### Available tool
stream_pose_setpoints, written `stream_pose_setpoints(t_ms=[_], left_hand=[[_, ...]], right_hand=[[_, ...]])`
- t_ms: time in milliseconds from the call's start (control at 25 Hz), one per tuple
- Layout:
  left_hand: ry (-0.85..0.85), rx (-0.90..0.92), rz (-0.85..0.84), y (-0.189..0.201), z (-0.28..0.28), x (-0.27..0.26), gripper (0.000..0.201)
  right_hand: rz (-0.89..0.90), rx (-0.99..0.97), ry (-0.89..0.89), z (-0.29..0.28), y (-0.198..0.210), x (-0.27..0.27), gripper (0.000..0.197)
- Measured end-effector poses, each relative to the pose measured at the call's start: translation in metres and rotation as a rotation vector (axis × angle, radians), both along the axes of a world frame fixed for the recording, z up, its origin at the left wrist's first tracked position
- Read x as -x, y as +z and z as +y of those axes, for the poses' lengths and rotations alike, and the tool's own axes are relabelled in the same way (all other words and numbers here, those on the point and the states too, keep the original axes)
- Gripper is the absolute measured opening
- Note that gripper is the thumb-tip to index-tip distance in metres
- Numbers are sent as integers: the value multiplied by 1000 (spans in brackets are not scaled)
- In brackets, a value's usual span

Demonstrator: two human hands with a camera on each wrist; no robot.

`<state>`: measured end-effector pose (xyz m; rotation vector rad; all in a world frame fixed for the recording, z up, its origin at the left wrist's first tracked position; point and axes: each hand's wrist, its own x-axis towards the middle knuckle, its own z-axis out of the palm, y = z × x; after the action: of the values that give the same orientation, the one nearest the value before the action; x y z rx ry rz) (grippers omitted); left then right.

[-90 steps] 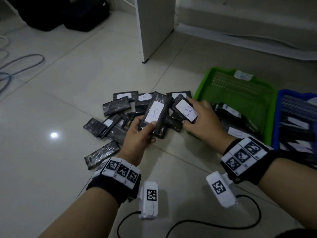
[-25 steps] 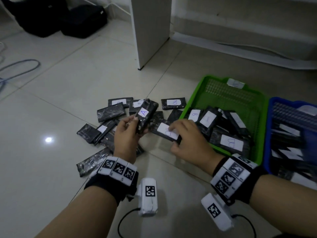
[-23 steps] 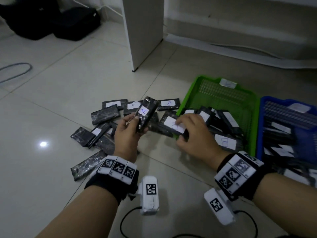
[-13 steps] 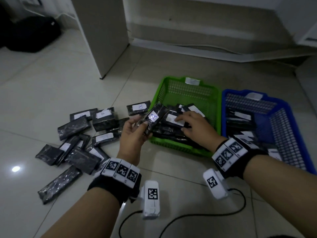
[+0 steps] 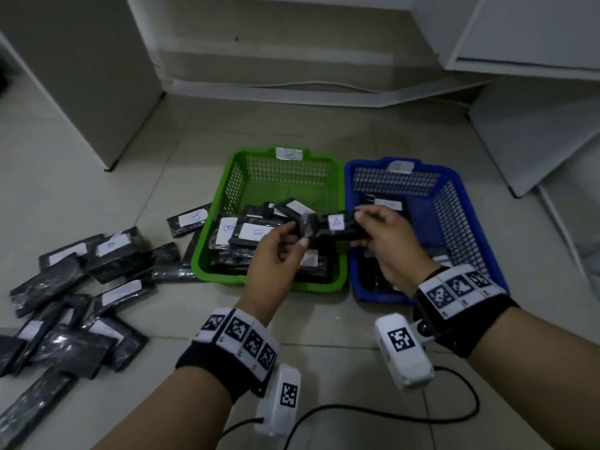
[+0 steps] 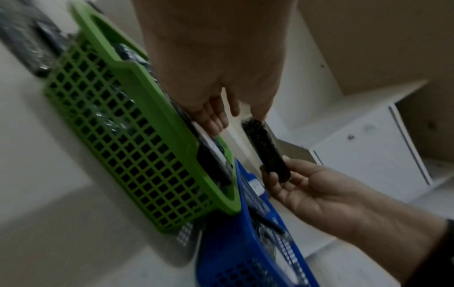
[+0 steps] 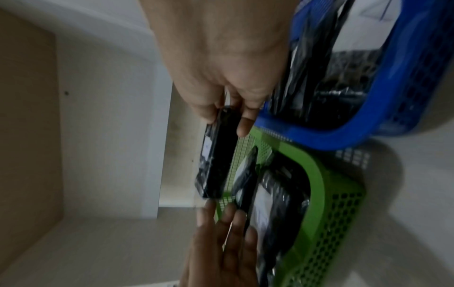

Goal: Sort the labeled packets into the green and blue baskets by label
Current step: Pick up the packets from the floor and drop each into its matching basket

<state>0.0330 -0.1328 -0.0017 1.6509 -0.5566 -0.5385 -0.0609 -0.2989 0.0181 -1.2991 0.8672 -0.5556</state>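
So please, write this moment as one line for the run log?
right hand: grips black plastic packet labelled A | left hand: pinches its other end | position: above green plastic basket, beside blue plastic basket

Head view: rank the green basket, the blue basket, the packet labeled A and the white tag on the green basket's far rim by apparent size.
1. green basket and blue basket: look alike, no ranking.
2. packet labeled A, held by both hands, nearer the camera than the basket floors, so somewhat enlarged.
3. white tag.
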Motion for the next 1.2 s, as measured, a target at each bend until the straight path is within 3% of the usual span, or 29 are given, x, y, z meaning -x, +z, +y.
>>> stream_pose_setpoints(t_ms=[120,240,320,440,520,560,680,760,840,1000,1200], left_hand=[[-238,-139,-501,-12,-13,13,44],[-499,-254,-786,-30,-14,25,48],[-543,-325,-852,-37,-13,29,54],[-546,-361,-848,-38,-12,32,58],[-565,-360,-813,-33,-13,33,57],[-566,-351,-783,-30,-12,32,55],[-481,-281,-801,-18,-7,25,38],[-432,-336,-851,-4,2,7,27],[-438,-494,-900,20,15,-22,24],[-584,-951,-1006,87,53,-94,37],[-561,-1175,-1056,140,129,-168,41]], right_hand=[[68,8,-306,-40,-8,30,12],[196,17,-332,-62,-26,49,10],[288,97,-220,-68,-37,51,23],[659,440,-27,-67,-35,47,51],[872,583,3,-57,-29,44,63],[895,637,-7,-49,-24,41,63],[760,765,-2,-24,-18,32,52],[637,795,80,-6,-16,19,45],[540,824,214,11,-11,2,42],[476,892,499,43,12,-39,46],[498,1108,929,79,39,-112,64]])
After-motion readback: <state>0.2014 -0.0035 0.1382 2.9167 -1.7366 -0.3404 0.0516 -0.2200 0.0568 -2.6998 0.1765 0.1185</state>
